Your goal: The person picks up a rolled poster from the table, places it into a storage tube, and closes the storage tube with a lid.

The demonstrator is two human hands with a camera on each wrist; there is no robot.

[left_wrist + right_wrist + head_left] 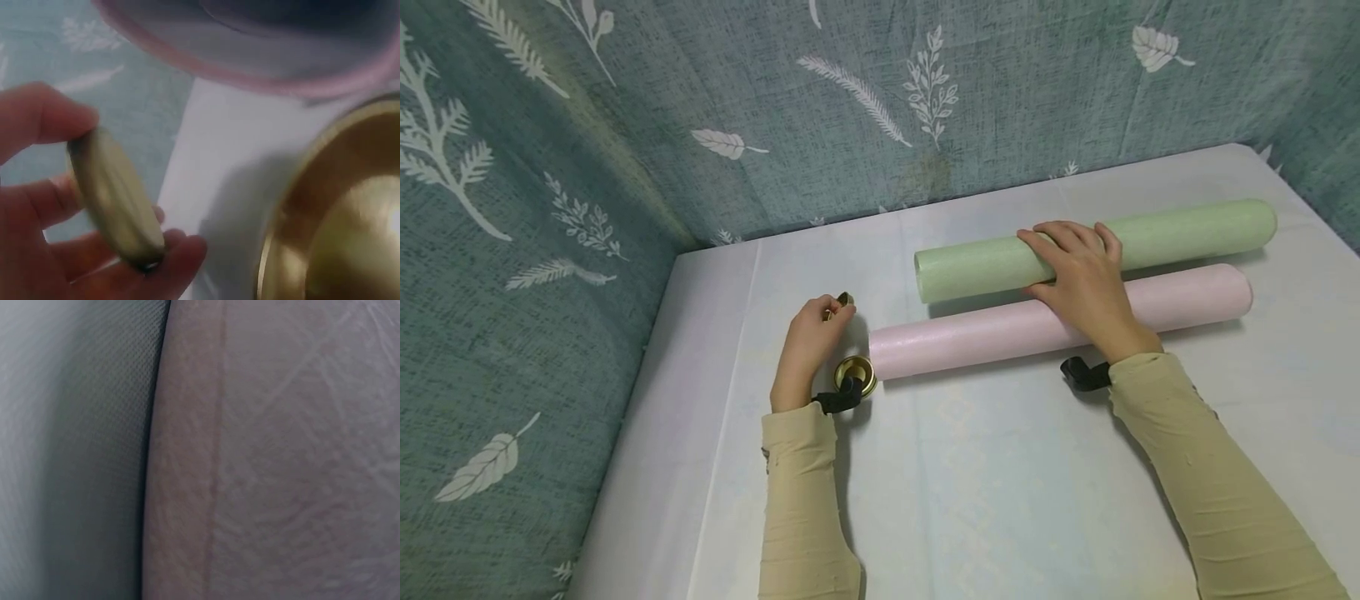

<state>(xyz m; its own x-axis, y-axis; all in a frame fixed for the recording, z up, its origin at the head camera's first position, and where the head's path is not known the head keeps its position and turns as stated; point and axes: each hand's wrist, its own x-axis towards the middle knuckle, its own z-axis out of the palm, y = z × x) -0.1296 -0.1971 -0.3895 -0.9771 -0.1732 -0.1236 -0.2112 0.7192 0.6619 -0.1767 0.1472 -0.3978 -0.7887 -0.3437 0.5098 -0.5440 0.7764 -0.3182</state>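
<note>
My left hand (808, 350) pinches a small round gold cap (119, 194) between thumb and fingers, just left of the tubes. Below it on the table lies a second gold piece (847, 364), round and dished, at the open left end of a pink cardboard tube (970, 337). With fingers over its top and thumb on the near side, my right hand (1084, 279) grips a green tube (1195, 233) behind the pink one. The right wrist view is filled by a close, blurred pinkish surface (300, 456), so the fingers are hidden there.
Both tubes lie roughly parallel across a white-covered table (1000, 483). A teal leaf-patterned cloth (820, 125) hangs behind the table and along its left side. Black wrist cameras sit on both wrists, the left one close over the dished gold piece.
</note>
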